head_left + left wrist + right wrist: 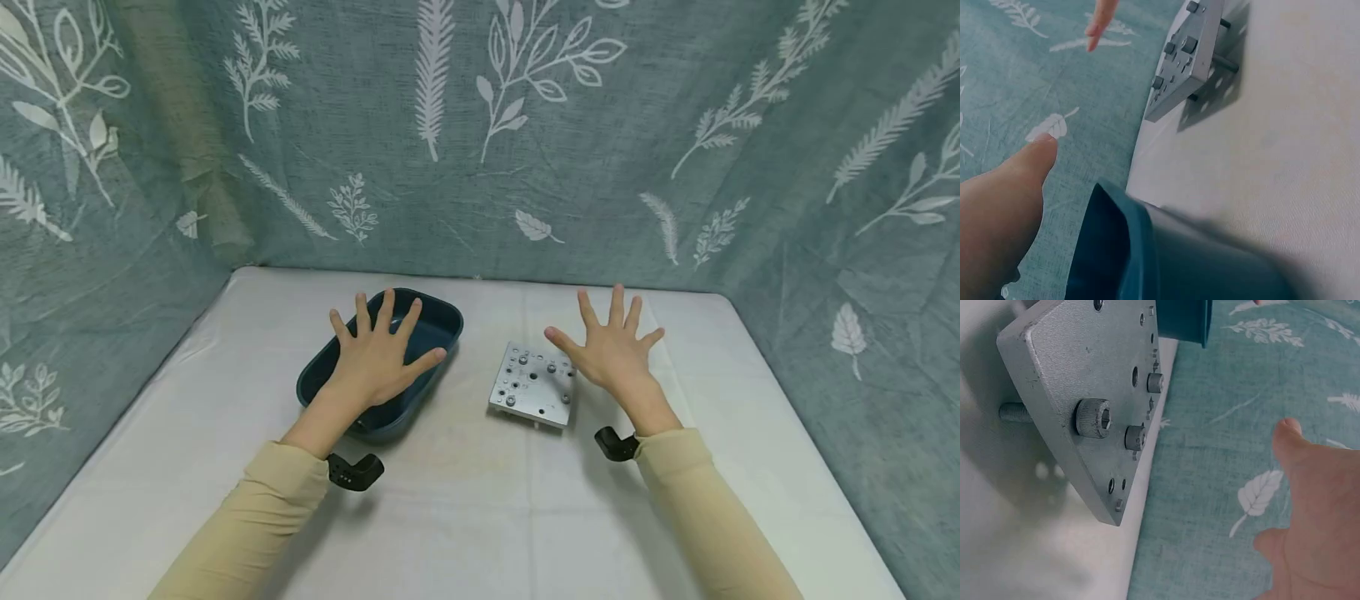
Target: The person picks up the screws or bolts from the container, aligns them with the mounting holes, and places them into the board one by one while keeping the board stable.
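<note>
My left hand (375,360) is held with fingers spread above a dark teal tray (442,321), holding nothing. To the right, my right hand (613,354) is spread the same way, also with nothing in it, its thumb over the upper right corner of a silver metal plate (534,387). Several socket-head bolts (1093,417) sit in holes across the plate, and some threaded ends (1225,63) stick out underneath. The plate stands raised on these over the white cloth. In the right wrist view, my right thumb (1288,434) points past the plate without touching it.
A white cloth (465,517) covers the table. Green curtains (480,208) with white leaf prints hang along the back and both sides. A black wrist camera (356,472) is strapped to the left wrist and another black camera (617,444) to the right.
</note>
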`<state>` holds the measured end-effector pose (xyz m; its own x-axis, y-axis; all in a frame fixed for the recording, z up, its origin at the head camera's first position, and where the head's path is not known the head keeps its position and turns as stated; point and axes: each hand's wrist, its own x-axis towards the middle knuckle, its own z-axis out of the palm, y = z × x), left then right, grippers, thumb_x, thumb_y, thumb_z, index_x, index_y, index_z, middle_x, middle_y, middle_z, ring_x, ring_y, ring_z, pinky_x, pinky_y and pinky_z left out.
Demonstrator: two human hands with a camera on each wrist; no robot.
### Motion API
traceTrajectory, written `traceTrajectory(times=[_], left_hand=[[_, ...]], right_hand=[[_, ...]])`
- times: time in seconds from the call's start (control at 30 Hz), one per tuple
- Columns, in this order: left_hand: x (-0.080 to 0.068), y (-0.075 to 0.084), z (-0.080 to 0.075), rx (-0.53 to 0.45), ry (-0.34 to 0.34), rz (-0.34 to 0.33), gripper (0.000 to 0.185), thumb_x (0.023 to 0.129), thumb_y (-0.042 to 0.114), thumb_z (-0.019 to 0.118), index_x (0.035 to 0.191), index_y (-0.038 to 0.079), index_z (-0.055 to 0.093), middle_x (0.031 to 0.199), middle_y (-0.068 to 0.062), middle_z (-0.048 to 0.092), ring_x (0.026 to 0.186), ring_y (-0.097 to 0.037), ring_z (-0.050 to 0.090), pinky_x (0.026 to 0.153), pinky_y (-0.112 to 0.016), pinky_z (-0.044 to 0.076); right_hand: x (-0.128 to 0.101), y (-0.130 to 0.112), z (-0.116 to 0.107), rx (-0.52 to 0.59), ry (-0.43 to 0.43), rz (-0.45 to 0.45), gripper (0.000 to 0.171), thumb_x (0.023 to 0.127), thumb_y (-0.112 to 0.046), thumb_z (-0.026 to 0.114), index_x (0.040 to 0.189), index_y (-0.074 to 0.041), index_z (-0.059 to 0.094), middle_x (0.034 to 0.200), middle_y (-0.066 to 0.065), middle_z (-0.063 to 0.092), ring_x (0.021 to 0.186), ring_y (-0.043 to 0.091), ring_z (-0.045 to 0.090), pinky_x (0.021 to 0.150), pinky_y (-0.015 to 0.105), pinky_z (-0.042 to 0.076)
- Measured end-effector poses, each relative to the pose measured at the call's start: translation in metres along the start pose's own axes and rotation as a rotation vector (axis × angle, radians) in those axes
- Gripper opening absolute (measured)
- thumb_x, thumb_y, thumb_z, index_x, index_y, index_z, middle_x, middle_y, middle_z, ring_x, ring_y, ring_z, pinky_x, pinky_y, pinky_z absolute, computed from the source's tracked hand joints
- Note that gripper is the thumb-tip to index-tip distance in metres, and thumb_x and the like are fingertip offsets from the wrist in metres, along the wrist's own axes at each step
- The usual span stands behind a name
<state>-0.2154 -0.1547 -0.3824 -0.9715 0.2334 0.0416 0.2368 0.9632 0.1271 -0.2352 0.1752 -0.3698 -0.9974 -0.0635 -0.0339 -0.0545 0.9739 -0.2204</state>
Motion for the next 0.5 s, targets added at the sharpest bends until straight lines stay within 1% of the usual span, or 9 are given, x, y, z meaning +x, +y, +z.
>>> traceTrajectory(times=[0.1,0.2,0.37,0.43,0.5], left_hand=[[0.0,-0.002,-0.002,-0.011,-0.009,-0.001,0.094,0.09,0.08,0.024,0.16,0.017,0.014,0.16,-0.024,-0.001,0.139,-0.055,-0.012,0.099,-0.077,-0.012],[0.001,-0.008,-0.007,-0.028,-0.008,-0.001,0.092,0.092,0.077,0.024,0.16,0.016,0.014,0.16,-0.025,0.001,0.14,-0.055,-0.009,0.1,-0.077,-0.011],[0.001,-0.021,-0.019,-0.065,0.008,0.009,0.089,0.095,0.073,0.025,0.159,0.012,0.016,0.159,-0.027,0.004,0.14,-0.054,-0.009,0.101,-0.076,-0.01],[0.0,-0.028,-0.023,-0.091,0.018,0.016,0.087,0.097,0.07,0.026,0.158,0.009,0.017,0.159,-0.027,0.006,0.141,-0.054,-0.006,0.102,-0.075,-0.008],[-0.001,-0.034,-0.027,-0.119,0.039,0.029,0.084,0.099,0.066,0.027,0.157,0.007,0.02,0.158,-0.028,0.01,0.141,-0.053,0.0,0.104,-0.074,-0.004]], right_hand=[[-0.001,0.002,0.0,0.002,-0.007,0.001,0.097,0.086,-0.084,0.026,0.16,-0.024,0.004,0.157,0.025,-0.019,0.138,0.048,-0.023,0.094,0.083,-0.004],[-0.002,0.003,-0.001,0.0,0.004,-0.005,0.097,0.087,-0.083,0.026,0.16,-0.023,0.006,0.157,0.026,-0.017,0.139,0.049,-0.022,0.096,0.082,-0.004],[-0.003,0.003,-0.004,-0.003,0.007,-0.014,0.096,0.088,-0.081,0.029,0.16,-0.021,0.006,0.157,0.026,-0.017,0.139,0.048,-0.021,0.097,0.081,-0.003],[-0.005,0.004,-0.004,0.001,0.006,-0.023,0.097,0.088,-0.081,0.029,0.16,-0.02,0.006,0.157,0.026,-0.016,0.139,0.048,-0.021,0.098,0.08,-0.003],[-0.006,0.006,-0.004,0.001,0.015,-0.04,0.097,0.089,-0.081,0.03,0.16,-0.019,0.007,0.157,0.027,-0.015,0.14,0.048,-0.019,0.1,0.079,-0.001]])
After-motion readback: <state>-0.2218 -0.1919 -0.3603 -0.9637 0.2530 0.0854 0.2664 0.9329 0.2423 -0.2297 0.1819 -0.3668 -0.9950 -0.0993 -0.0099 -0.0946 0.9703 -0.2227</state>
